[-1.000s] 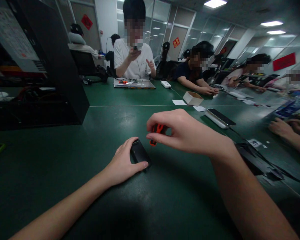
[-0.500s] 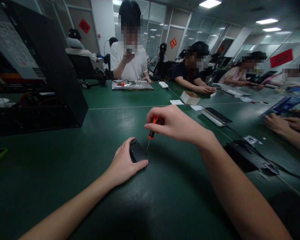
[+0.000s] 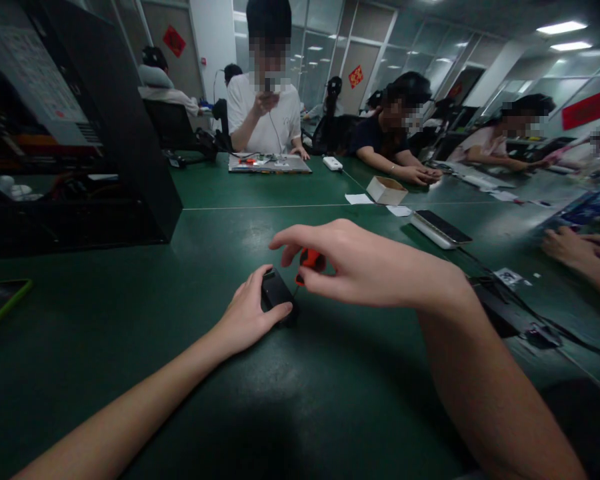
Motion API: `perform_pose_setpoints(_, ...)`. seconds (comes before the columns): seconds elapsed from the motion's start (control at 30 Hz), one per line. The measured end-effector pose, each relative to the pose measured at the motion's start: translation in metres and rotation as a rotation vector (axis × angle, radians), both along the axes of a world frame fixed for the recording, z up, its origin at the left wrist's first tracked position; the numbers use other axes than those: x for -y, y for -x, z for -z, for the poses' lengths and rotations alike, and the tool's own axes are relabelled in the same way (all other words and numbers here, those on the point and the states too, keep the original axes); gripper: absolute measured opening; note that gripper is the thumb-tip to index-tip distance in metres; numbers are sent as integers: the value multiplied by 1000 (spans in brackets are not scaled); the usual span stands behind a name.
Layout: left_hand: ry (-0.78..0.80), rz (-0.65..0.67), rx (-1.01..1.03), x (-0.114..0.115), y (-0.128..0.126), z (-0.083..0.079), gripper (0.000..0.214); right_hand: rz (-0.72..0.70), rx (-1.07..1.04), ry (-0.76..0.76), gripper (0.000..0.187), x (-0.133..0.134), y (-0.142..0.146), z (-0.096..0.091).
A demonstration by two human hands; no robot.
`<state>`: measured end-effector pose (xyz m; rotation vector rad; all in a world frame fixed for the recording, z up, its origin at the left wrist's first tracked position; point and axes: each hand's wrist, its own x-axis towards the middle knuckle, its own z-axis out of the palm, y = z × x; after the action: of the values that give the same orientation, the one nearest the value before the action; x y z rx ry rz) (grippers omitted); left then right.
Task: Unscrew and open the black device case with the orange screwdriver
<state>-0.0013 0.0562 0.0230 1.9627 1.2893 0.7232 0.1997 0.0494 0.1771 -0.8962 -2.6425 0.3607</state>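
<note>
My left hand (image 3: 253,312) grips a small black box-shaped device (image 3: 276,291) on the green table, thumb along its near edge and fingers over its far left side. My right hand (image 3: 340,263) holds a screwdriver (image 3: 311,261) with an orange and black handle, partly hidden by the thumb and palm. The index finger is stretched out beyond the handle. Its thin shaft points down to the right side of the device; whether the tip touches cannot be made out.
At the left stands a black computer case (image 3: 115,133), with a green-edged phone-like object (image 3: 3,300) nearer me. A small cardboard box (image 3: 386,191), a dark phone on a white block (image 3: 443,228) and cables lie to the right. Other people sit around the table (image 3: 220,233).
My right hand has lowered and tilted over, and its index finger has extended off the screwdriver handle. The device has tilted slightly in my left hand. The whole view has shifted a little.
</note>
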Motion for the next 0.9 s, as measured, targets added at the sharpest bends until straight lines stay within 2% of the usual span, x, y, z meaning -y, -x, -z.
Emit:
perform_pose_setpoints(0.07, -11, -10, 7, 1, 0, 1, 78, 3, 40, 33, 36, 4, 0, -3)
perform_pose_setpoints(0.13, -16, -27, 5, 1, -1, 3, 79, 41, 62, 11, 21, 4, -1, -4)
perform_pose_setpoints(0.2, -14, -52, -6, 1, -2, 4, 83, 107, 66, -26, 14, 1, -2, -1)
perform_pose_setpoints(0.27, -5, -72, -16, 1, -3, 5, 87, 132, 44, -55, 15, -4, -4, 1)
perform_pose_setpoints(0.4, 10, -87, -9, 2, -5, 5, 89, 21, -9, -43, 36, -10, -8, 4)
perform_pose_setpoints(0.47, 5, -95, 7, 2, -5, 5, 86, 31, 4, -42, 31, -12, -9, 4)
perform_pose_setpoints(0.6, -11, -101, 54, 2, -6, 6, 81, 118, 23, -90, 9, -15, -5, 6)
perform_pose_setpoints(0.77, -27, -106, 83, 3, -6, 8, 80, 53, -154, -192, 9, -17, 7, 12)
perform_pose_setpoints(0.9, -36, -108, 89, 4, -6, 8, 80, 45, -191, -227, 10, -19, 13, 19)
